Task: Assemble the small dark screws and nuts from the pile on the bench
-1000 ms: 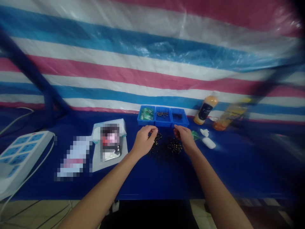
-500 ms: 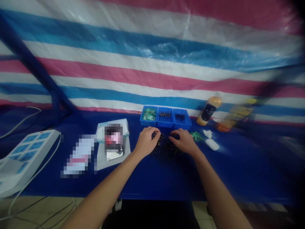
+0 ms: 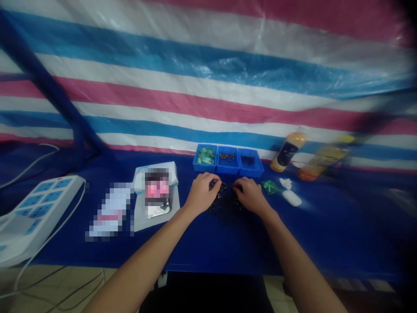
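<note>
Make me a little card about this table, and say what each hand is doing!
Left hand: touching the pile of small dark parts
Right hand: touching the same pile
Behind hands: three blue plastic bins
Right side: orange bottle
Left side: white power strip
Table cover: dark blue
Backdrop: striped plastic sheet

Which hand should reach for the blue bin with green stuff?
Probably your left hand: it's just below the blue bin, while your right hand is farther, past the pile of small dark parts.
</note>
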{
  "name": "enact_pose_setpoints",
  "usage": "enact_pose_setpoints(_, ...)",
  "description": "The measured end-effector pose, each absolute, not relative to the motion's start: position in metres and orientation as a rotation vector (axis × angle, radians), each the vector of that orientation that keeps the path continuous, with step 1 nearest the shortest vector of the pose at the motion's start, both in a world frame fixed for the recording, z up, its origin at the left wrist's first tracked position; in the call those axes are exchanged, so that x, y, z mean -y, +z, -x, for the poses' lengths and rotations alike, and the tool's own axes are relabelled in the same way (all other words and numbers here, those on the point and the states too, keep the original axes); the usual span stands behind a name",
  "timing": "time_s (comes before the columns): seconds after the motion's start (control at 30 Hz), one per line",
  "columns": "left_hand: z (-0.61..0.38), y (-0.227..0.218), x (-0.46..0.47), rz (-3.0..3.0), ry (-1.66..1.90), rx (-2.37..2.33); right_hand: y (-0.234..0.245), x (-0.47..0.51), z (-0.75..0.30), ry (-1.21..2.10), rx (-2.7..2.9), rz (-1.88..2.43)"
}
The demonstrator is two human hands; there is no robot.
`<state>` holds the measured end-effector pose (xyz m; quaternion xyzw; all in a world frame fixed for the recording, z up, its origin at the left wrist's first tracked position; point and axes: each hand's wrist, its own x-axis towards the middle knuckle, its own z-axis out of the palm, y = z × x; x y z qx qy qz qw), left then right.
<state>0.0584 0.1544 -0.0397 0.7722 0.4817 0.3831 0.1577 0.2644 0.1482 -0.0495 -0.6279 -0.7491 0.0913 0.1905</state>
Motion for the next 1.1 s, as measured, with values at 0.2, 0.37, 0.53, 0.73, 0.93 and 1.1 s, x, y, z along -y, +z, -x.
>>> enact_pose_setpoints(0.2, -0.059, -0.037, -0.152, -2.242, 1.041, -1.355, -0.044, -0.149, -0.259, 0.440, 1.934, 1.380)
enact_pose_setpoints(0.37, -0.061, -0.035, -0.149, -2.342, 0.924, -1.296, -0.037, -0.142, -0.250, 0.717, 1.837, 1.105)
enact_pose_setpoints(0.53, -0.062, -0.034, -0.148, -2.373, 0.888, -1.238, -0.035, -0.140, -0.247, 0.783, 1.797, 1.055)
enact_pose_setpoints(0.73, -0.062, -0.033, -0.148, -2.343, 0.915, -1.207, -0.035, -0.140, -0.246, 0.774, 1.765, 1.040)
enact_pose_setpoints(0.93, -0.061, -0.031, -0.148, -2.302, 0.979, -1.182, -0.028, -0.136, -0.246, 0.773, 1.788, 1.116)
enact_pose_setpoints(1.1, -0.061, -0.031, -0.148, -2.281, 1.042, -1.199, -0.025, -0.134, -0.247, 0.806, 1.821, 1.146)
